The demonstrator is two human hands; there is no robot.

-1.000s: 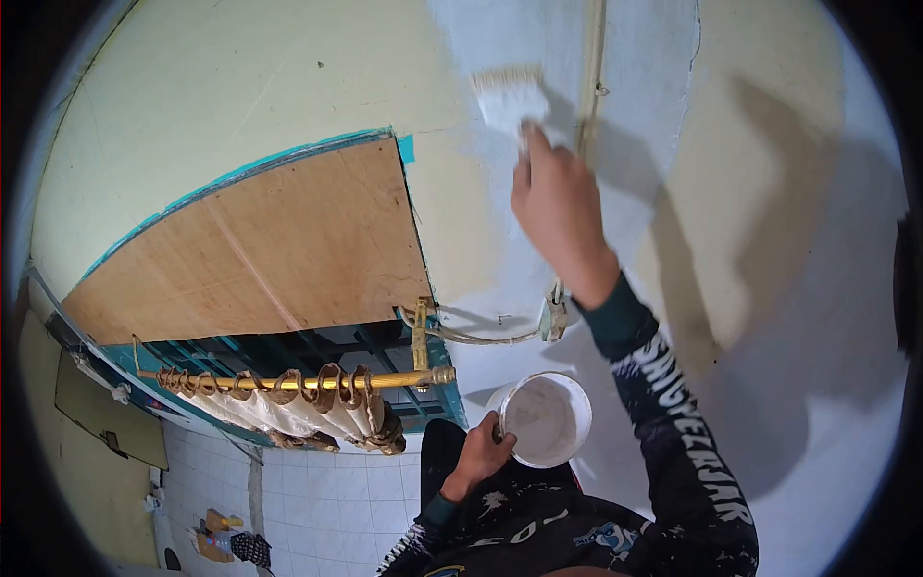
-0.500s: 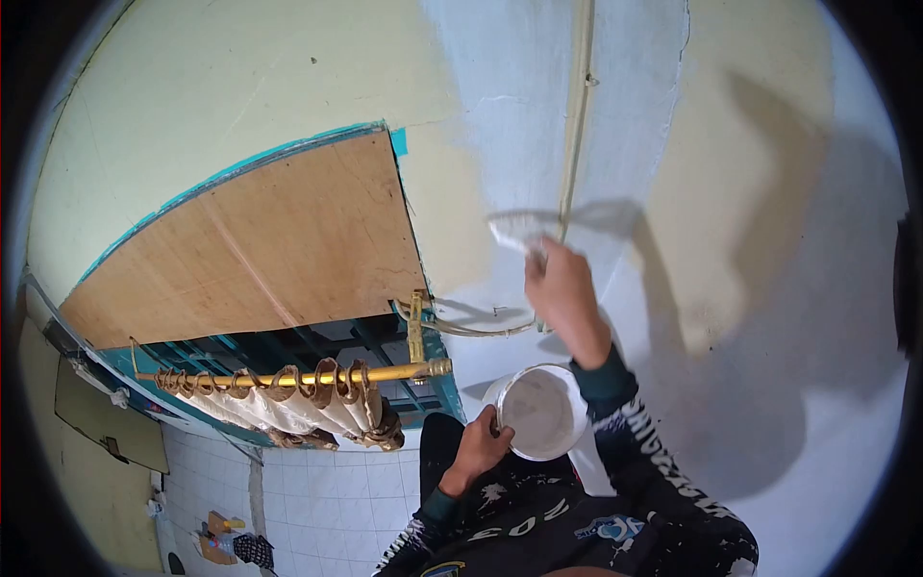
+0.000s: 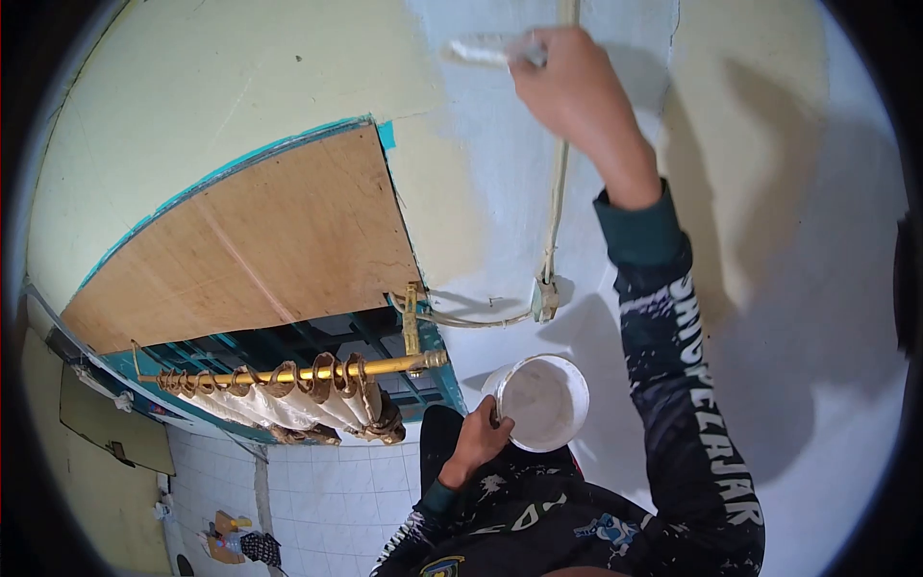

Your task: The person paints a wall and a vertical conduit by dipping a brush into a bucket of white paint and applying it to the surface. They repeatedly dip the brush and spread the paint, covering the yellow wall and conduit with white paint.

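Observation:
High up in the head view, my right hand (image 3: 575,85) is closed around a paintbrush (image 3: 481,50), whose white, blurred bristle end points left at the wall. Fresh whitish paint (image 3: 510,125) covers the wall there, beside older cream paint (image 3: 433,183). Low in the middle, my left hand (image 3: 481,431) grips a white bucket (image 3: 577,399) by its rim and side. Pale paint (image 3: 536,404) lies inside the tilted-looking bucket. A cable conduit (image 3: 555,212) runs down the wall below my right hand.
A wooden panel (image 3: 250,240) fills the arch above a barred window. In front sticks out a golden curtain rod (image 3: 308,373) with a bunched curtain (image 3: 288,404). A socket box (image 3: 546,299) with cables sits on the wall. Several items (image 3: 231,539) lie on the tiled floor (image 3: 336,490).
My right hand has moved up the wall with the paintbrush, uncovering the socket box. The left hand and bucket have stayed nearly in place.

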